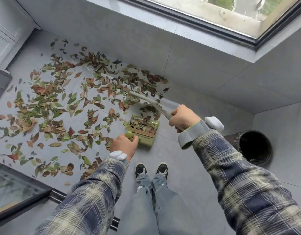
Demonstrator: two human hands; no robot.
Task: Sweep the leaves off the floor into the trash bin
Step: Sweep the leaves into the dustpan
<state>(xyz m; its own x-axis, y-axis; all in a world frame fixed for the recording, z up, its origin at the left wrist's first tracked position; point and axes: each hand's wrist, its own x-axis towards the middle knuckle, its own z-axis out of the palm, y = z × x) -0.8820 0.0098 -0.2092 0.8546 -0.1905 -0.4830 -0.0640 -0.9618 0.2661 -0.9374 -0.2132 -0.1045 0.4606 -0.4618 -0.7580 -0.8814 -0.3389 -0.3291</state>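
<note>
Grey tiled floor [180, 150] beneath a window ledge: leaves [49, 102] being gathered into a dustpan [146, 139].

The left hand [124, 144] has its grip closed round the green dustpan handle [128, 134], keeping the pan's mouth low and turned toward the litter so that swept leaves can slide in; a layer already lies inside. The right hand [183, 118] has its grip wrapped round the pale broom handle [146, 100], which slants out beyond the pan, apparently placed to draw leaves back toward the mouth; the broom's head cannot be made out among them. Most leaves lie spread to the left and along the wall. The dark trash bin [235, 140] stands open at the person's right, apart from the dustpan, probably for tipping.
</note>
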